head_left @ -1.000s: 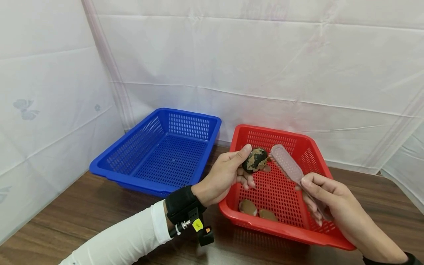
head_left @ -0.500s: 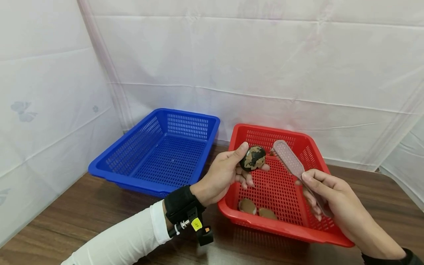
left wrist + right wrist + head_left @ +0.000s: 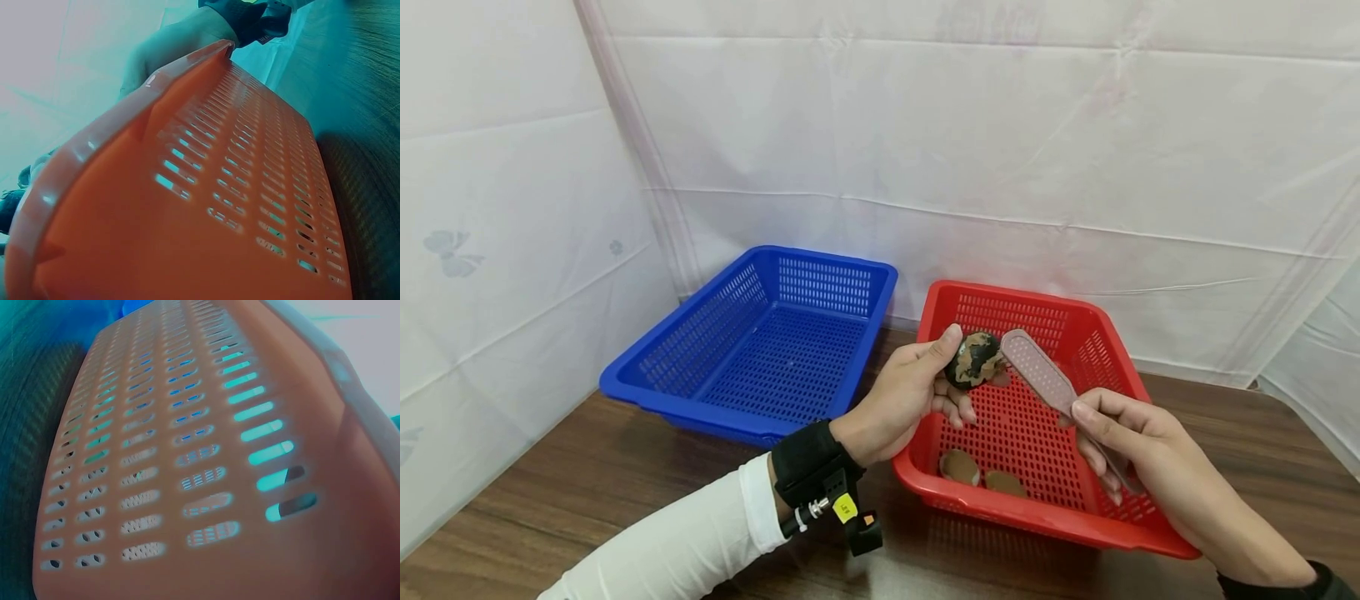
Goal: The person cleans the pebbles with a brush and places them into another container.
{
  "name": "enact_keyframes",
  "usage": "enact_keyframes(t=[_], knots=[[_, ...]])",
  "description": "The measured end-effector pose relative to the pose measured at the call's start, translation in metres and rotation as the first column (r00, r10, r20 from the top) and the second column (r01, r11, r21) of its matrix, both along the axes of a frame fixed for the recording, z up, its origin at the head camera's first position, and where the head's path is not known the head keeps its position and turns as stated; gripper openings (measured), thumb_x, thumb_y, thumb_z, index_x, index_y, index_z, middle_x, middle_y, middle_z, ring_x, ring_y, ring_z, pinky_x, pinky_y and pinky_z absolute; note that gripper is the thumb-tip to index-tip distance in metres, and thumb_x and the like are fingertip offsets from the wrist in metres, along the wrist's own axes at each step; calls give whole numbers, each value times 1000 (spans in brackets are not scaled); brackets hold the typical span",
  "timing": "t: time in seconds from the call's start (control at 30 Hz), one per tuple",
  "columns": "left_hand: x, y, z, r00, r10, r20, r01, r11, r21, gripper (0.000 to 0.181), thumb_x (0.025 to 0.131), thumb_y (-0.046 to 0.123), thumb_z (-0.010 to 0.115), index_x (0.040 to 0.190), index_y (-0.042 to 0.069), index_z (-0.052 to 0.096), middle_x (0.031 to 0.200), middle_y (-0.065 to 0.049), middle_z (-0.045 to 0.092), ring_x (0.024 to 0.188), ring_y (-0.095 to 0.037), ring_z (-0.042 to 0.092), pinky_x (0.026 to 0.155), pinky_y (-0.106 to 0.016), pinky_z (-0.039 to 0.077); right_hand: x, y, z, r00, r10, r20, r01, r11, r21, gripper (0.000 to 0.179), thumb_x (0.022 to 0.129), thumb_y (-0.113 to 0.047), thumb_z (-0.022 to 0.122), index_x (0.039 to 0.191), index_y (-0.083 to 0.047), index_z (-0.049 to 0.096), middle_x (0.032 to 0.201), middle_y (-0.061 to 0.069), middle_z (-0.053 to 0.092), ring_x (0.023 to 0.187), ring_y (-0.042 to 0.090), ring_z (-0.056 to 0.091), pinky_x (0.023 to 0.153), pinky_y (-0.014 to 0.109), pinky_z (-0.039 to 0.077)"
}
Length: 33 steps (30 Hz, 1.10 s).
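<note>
Above the left side of a red basket [image 3: 1037, 518], a left hand [image 3: 897, 398] extends, thumb and fingers gripping a rounded lump [image 3: 972, 363], black with patchy tan; above the basket's right side, a right hand [image 3: 1142, 442] pinches a pinkish brush [image 3: 1037, 371], head beside the lump. Two brown pieces [image 3: 959, 467] lie inside the basket's front.

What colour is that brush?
The brush is greyish pink with pale dots, clearest in the head view.

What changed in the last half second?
The right hand moved the pinkish dotted brush left and slightly down, nearer the black-and-tan rounded object in the left hand. Nothing was released. Blue plastic basket, red plastic basket, two brown oval objects unchanged.
</note>
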State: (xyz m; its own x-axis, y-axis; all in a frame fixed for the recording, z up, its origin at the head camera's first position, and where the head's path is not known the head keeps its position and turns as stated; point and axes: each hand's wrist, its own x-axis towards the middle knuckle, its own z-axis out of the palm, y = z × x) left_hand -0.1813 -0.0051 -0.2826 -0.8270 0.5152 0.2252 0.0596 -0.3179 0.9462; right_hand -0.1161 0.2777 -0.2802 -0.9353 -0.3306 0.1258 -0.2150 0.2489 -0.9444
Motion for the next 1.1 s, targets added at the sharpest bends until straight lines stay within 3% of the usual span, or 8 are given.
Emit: enact_keyframes(t=[0.17, 0.3, 0.43, 0.57, 0.73, 0.97, 1.1], knots=[[0, -1, 1, 1000, 16, 6, -16, 1000, -22, 57, 116, 42, 42, 132, -7, 67, 84, -5, 74, 66, -12, 67, 64, -25, 59, -1, 0, -1, 1000, -18, -4, 18, 999, -32, 24, 116, -17, 45, 104, -6, 62, 69, 9, 50, 52, 31, 43, 40, 41, 44], [-1, 0, 0, 1000, 14, 13, -14, 1000, -9, 56, 117, 41, 40, 135, -7, 64, 86, -5, 74, 67, -12, 67, 66, -24, 58, -1, 3, -3, 999, 36, -22, -38, 994, -106, 26, 116, -11, 40, 107, -6, 63, 70, 9, 48, 54, 33, 39, 39, 44, 39], [-1, 0, -1, 1000, 15, 21, -15, 1000, 3, 55, 117, 39, 40, 135, -9, 62, 79, -6, 69, 68, -12, 68, 66, -25, 58, -1, 4, -3, 995, 99, -15, -100, 993, -59, 25, 116, -8, 39, 109, -8, 62, 71, 10, 49, 51, 34, 42, 39, 43, 43], [-1, 0, -1, 1000, 11, 28, -12, 1000, 5, 54, 117, 38, 41, 132, -9, 63, 76, -6, 69, 67, -13, 68, 65, -25, 58, -1, 2, -3, 997, 79, -8, -79, 997, 7, 22, 116, -11, 42, 108, -8, 62, 72, 10, 51, 49, 33, 45, 39, 42, 45], [-1, -1, -1, 1000, -9, 23, 9, 1000, 18, 56, 117, 39, 39, 135, -10, 62, 81, -5, 72, 66, -12, 67, 64, -25, 58, -2, 1, -2, 1000, 20, 6, -20, 1000, -8, 23, 116, -16, 44, 107, -6, 62, 71, 9, 51, 51, 32, 43, 40, 41, 45], [-2, -1, 0, 1000, -27, 12, 26, 1000, 17, 56, 117, 39, 39, 142, -6, 61, 118, -20, 76, 68, -12, 68, 68, -26, 59, -2, 3, -2, 1000, 4, 8, -3, 994, -106, 24, 116, -14, 43, 107, -6, 64, 71, 8, 50, 56, 30, 40, 40, 44, 40], [-2, -1, -1, 1000, -19, 0, 19, 999, 33, 53, 117, 37, 40, 141, -6, 61, 109, -17, 77, 69, -12, 69, 70, -27, 61, -1, 3, -2, 999, 46, 1, -46, 997, -69, 24, 116, -12, 41, 107, -8, 63, 71, 9, 50, 53, 31, 43, 39, 42, 43]])
